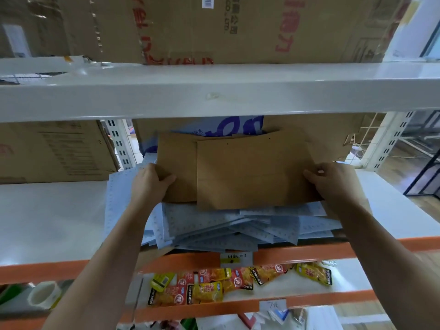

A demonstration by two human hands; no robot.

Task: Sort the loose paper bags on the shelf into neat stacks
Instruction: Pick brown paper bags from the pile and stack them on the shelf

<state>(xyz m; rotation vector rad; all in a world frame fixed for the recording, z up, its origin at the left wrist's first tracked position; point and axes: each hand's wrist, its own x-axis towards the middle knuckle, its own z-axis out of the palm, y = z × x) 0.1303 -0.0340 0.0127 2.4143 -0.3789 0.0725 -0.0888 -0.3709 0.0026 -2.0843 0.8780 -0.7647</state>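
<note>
Flat brown paper bags (250, 172) lie overlapped on top of a messy pile of pale blue patterned paper bags (214, 225) on the white shelf (52, 217). My left hand (150, 181) grips the left edge of the brown bags, thumb on top. At the right edge of the brown bags my right hand (331, 181) holds them with its fingers curled over. The blue bags fan out unevenly toward the shelf's front edge and hang over it.
A cardboard box (54, 151) stands at the back left of the shelf, another box (316, 129) behind the bags. The upper shelf beam (214, 91) hangs low overhead. Snack packets (214, 284) lie on the lower shelf, a tape roll (44, 295) at lower left.
</note>
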